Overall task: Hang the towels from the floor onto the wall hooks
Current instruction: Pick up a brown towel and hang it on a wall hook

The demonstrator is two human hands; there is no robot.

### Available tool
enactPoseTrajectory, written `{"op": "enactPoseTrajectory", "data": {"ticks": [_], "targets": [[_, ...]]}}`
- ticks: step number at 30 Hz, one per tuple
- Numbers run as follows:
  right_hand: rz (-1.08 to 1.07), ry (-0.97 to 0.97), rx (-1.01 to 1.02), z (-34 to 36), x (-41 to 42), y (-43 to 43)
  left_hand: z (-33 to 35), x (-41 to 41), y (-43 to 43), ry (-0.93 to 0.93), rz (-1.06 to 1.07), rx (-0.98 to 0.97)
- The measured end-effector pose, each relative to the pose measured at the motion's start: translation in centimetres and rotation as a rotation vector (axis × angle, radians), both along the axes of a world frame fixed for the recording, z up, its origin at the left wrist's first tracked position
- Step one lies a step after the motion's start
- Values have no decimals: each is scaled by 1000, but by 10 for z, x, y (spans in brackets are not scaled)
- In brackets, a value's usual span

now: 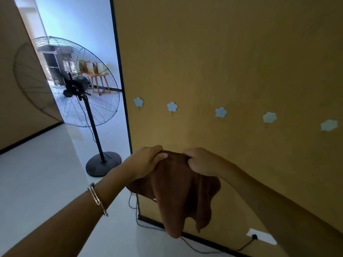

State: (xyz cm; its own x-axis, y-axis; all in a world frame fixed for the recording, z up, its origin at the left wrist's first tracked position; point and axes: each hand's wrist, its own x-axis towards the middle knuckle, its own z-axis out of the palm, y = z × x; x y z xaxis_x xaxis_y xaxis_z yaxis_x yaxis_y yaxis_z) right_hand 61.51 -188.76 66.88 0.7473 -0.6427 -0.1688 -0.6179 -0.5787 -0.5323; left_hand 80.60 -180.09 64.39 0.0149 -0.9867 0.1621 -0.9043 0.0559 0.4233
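Note:
A brown towel (181,193) hangs in the air in front of the tan wall (222,62). My left hand (146,162) grips its top edge on the left, and my right hand (200,160) grips the top edge on the right. Both hands sit close together, below a row of several light blue flower-shaped wall hooks. The nearest hooks above are the second hook (172,107) and the third hook (220,112). All the hooks in view are bare. The towel's lower folds droop toward the skirting.
A tall black pedestal fan (81,84) stands at the left on a round base (103,164), beside the wall's dark edge. Its cable (194,247) runs along the white floor to a wall socket (261,236) low on the right.

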Motion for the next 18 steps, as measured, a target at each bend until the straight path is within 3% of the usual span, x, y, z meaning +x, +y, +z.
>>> {"op": "enactPoseTrajectory", "data": {"ticks": [13,18], "targets": [[264,-107,-51,-29,146,-130,-3,134,-94,-270,230,39],[320,-176,-99,-25,203,-165,0,176,-116,-265,321,18]]}}
